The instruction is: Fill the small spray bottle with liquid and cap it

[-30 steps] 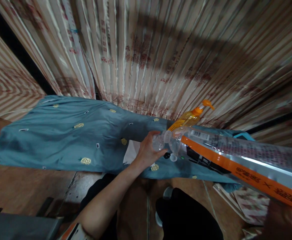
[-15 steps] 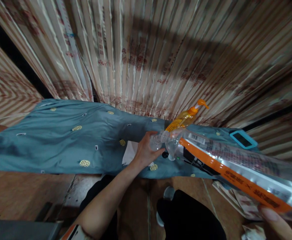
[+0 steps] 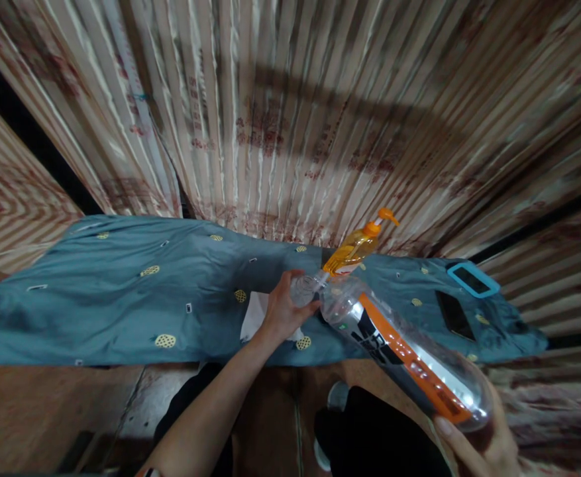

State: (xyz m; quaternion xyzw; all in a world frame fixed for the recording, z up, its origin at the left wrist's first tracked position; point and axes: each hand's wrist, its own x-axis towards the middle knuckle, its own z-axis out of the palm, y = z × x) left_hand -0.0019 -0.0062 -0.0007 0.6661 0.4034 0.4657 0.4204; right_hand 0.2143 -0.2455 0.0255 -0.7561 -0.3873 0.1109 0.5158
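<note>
My right hand [image 3: 479, 447] grips the base of a large clear plastic bottle [image 3: 399, 351] with an orange and black label, tilted so its neck points down and left. My left hand [image 3: 283, 311] holds a small clear container [image 3: 304, 289] right at the big bottle's mouth, above a blue cloth [image 3: 146, 298] with a yellow pineapple print. An orange pump bottle [image 3: 357, 245] stands just behind the two mouths. A white paper [image 3: 254, 315] lies on the cloth under my left wrist.
A striped curtain [image 3: 290, 112] hangs behind the cloth. A phone with a light blue case [image 3: 472, 280] and a dark phone [image 3: 453, 313] lie on the cloth at the right. My dark-clothed legs [image 3: 369, 430] and wooden floor [image 3: 46, 404] are below.
The big bottle has dropped lower and moved away from the camera, so my right hand at its base is now visible. My left hand stays at the bottle's mouth.
</note>
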